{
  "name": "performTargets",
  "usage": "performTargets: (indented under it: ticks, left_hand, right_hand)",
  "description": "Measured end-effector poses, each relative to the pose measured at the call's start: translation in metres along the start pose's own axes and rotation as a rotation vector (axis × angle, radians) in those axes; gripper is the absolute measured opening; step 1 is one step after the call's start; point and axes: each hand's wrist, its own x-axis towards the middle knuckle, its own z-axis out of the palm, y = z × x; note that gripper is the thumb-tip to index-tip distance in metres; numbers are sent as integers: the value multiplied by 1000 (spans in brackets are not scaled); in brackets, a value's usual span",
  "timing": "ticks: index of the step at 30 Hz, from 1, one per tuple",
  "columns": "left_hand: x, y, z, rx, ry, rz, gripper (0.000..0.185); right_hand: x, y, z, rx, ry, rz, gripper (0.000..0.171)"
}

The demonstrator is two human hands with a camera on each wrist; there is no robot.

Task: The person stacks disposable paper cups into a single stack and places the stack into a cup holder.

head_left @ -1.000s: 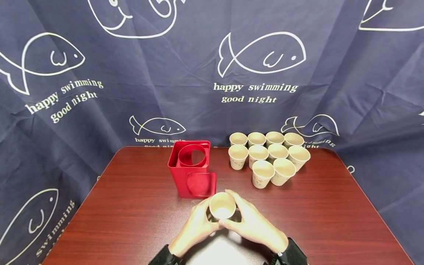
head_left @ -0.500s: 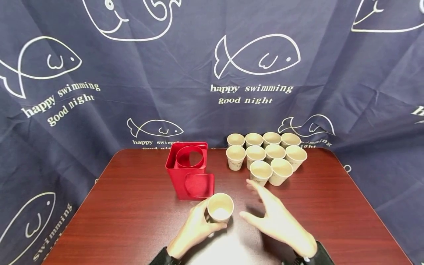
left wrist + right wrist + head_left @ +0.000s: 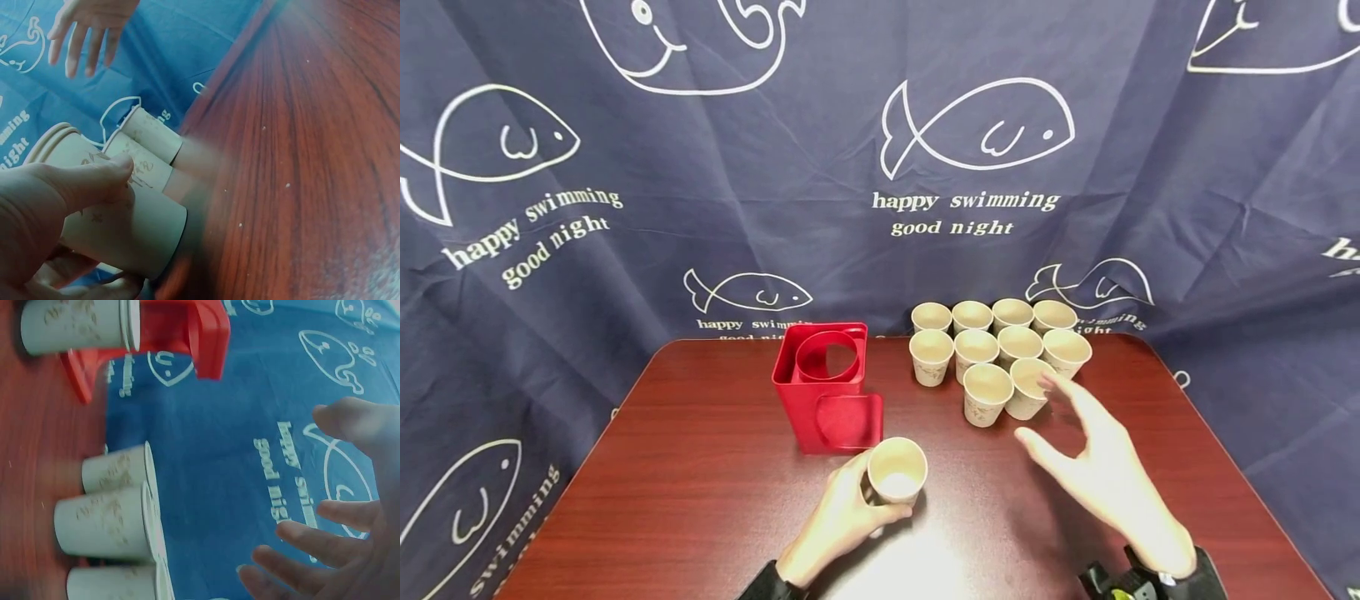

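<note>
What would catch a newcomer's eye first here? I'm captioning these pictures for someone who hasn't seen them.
First the cluster of paper cups standing at the far right of the table, with the open right hand hovering just in front of it. Next the red holder at the middle, and before it the single cup that the left hand grips.
</note>
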Motion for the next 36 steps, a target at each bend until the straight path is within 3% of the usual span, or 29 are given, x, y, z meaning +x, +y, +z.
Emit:
performTargets:
  ticks: [12, 21, 29, 36]
  left_hand:
    - [1, 0, 0, -23, -8, -7, 74]
    - [1, -1, 0, -32, -21, 1, 74]
    - [1, -1, -1, -25, -21, 13, 74]
    - [2, -1, -2, 10, -8, 31, 73]
  right_hand:
    - [2, 30, -12, -36, 58, 213, 67]
    - [1, 50, -4, 49, 57, 388, 74]
    - [5, 65, 4, 65, -16, 454, 85]
    - [8, 72, 15, 75, -51, 448, 84]
